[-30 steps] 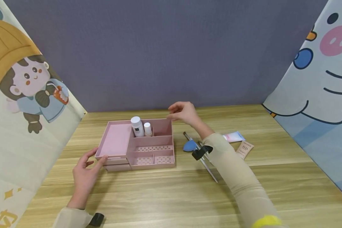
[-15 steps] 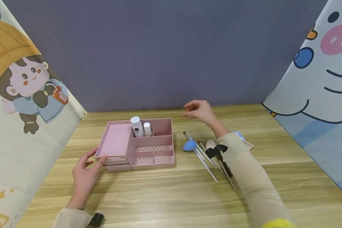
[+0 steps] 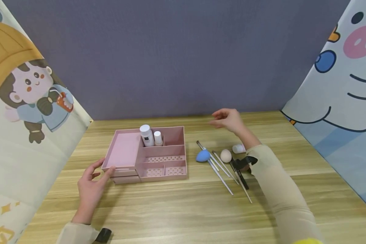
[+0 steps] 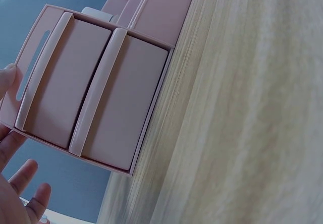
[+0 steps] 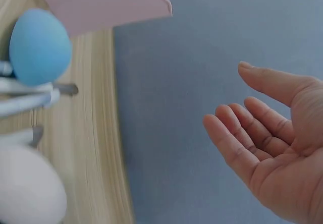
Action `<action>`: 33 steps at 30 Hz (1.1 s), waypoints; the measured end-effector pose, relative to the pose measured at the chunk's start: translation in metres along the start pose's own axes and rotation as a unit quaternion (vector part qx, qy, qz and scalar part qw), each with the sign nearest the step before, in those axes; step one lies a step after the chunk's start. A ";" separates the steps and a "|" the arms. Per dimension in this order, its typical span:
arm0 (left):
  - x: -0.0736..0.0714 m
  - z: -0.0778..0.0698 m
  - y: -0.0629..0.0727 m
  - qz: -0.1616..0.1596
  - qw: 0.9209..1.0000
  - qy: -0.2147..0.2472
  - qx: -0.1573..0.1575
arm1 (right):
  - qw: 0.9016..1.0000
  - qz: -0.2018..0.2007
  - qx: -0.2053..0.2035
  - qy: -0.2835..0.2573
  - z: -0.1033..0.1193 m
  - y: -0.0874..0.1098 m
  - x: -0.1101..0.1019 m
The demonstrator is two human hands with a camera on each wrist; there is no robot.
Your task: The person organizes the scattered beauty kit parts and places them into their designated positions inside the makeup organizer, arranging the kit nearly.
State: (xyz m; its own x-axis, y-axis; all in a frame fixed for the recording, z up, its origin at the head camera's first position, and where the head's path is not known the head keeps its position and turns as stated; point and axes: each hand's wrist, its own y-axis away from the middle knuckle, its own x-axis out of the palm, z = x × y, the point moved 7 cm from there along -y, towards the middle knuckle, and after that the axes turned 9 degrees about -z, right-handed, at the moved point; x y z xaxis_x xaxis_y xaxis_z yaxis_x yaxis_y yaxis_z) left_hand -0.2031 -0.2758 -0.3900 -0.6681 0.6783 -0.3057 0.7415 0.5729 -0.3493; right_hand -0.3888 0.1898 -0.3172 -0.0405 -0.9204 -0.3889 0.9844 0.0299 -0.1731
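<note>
A pink makeup organizer (image 3: 123, 149) with two front drawers (image 4: 121, 98) stands on the left of the table. My left hand (image 3: 90, 186) holds its front left corner, thumb at the front top edge and fingers at the side. Two white-capped bottles, a larger one (image 3: 147, 136) and a smaller one (image 3: 158, 138), stand in its back compartment. My right hand (image 3: 230, 121) is in the air behind the makeup brushes (image 3: 219, 178), fingers loosely bent with nothing in them. A blue makeup sponge (image 3: 203, 156) and a pale beige sponge (image 3: 226, 156) lie by the brushes.
A white-capped tube (image 3: 239, 148) lies right of the beige sponge, partly hidden by the right sleeve (image 3: 277, 189). Behind the wooden table (image 3: 170, 213) rises a grey-blue panel (image 3: 183, 61). Cartoon-printed panels stand at both sides.
My right hand has moved right, away from the organizer's back right corner. Its sleeve now covers the beige tube and most of the white-capped one. The left hand and organizer stay put.
</note>
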 end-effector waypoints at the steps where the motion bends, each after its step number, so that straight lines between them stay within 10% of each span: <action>1: -0.001 0.000 0.000 0.000 1.000 0.000 0.002 | 1.000 -0.003 0.002 -0.001 -0.002 0.001 -0.003; 33: -0.018 0.010 -0.008 0.016 1.000 -0.001 0.013 | 0.990 -0.014 0.115 0.075 -0.083 0.059 -0.067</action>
State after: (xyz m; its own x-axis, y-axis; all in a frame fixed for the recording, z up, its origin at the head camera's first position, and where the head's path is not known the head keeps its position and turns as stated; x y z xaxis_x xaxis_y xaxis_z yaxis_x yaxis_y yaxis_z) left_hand -0.1979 -0.2967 -0.3903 -0.6445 0.6952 -0.3183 0.7604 0.5388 -0.3627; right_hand -0.3421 0.2857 -0.3761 -0.0754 -0.8509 -0.5199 0.9948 -0.0997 0.0190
